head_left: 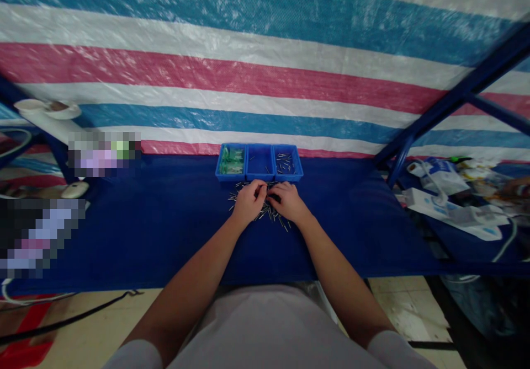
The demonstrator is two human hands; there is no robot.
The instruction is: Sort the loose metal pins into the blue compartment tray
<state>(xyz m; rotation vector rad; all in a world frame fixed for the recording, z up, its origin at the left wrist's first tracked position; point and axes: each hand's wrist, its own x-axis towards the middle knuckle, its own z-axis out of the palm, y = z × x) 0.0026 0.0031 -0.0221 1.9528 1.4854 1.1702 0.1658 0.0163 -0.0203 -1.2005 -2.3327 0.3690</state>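
Observation:
A loose pile of short, thin metal pins (270, 212) lies on the blue tabletop (178, 220), spread beneath and around both hands. My left hand (250, 199) is closed over its left side, thumb and fingers pinched together. Close beside it, my right hand (287, 199) has its fingers curled inward, the fingertips almost meeting those of the left. Whatever the fingertips hold is too small to make out. Just behind the hands stand three joined blue bins: the left bin (232, 177) holds green-tinted clear packets, the middle bin (259, 162) a few pins, the right bin (286, 177) several pins.
Striped plastic sheeting (248, 76) hangs behind the table. A blue metal frame post (430, 112) rises at right, with a white power strip (455, 214) and plastic bags (445, 178) beyond it. Blurred-out items and a white tube (52, 121) are at left.

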